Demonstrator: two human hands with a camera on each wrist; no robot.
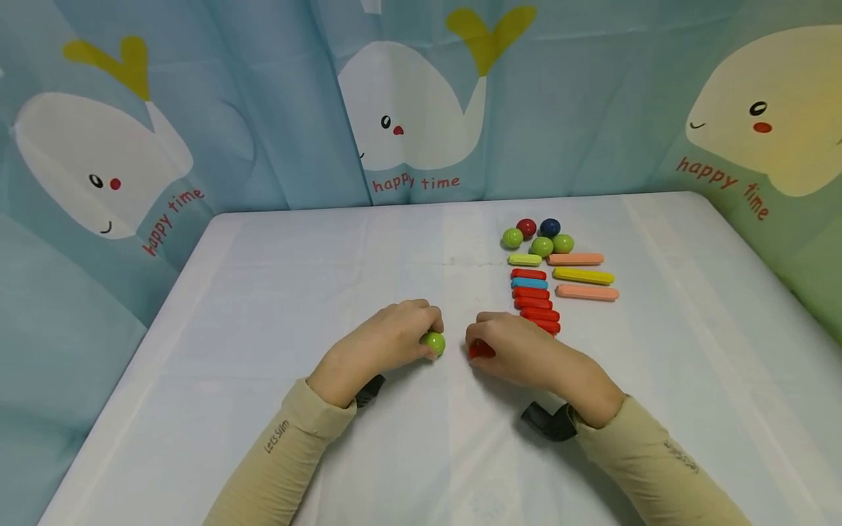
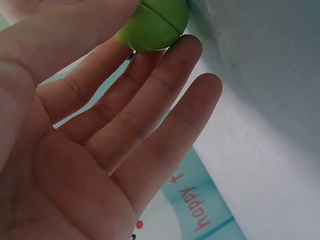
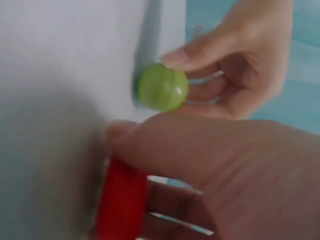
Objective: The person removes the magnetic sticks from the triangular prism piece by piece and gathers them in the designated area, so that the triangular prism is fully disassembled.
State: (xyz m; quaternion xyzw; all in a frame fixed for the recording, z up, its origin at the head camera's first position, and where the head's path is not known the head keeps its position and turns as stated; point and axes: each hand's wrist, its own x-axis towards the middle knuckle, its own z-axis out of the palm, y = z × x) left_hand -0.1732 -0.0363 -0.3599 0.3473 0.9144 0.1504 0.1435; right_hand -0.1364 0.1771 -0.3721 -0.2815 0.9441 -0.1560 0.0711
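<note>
In the head view my left hand (image 1: pixel 395 332) pinches a shiny green ball (image 1: pixel 434 342) between thumb and fingers, low over the white table. The left wrist view shows a dark seam around this ball (image 2: pixel 159 25), with the lower fingers stretched out beside it. Across a small gap, my right hand (image 1: pixel 520 349) grips a red stick (image 1: pixel 482 349) near the table surface. From the right wrist, the red stick (image 3: pixel 122 200) appears as a smooth bar between thumb and fingers, partly covered by the hand, with the green ball (image 3: pixel 162 87) just beyond.
Beyond the right hand lies a column of short sticks, mostly red, with a blue stick (image 1: pixel 529 283) and a lime stick (image 1: pixel 524 259). Longer orange and yellow sticks (image 1: pixel 583 275) lie to their right. Behind them sit green balls (image 1: pixel 512 237), a red ball (image 1: pixel 526 228) and a dark blue ball (image 1: pixel 550 227).
</note>
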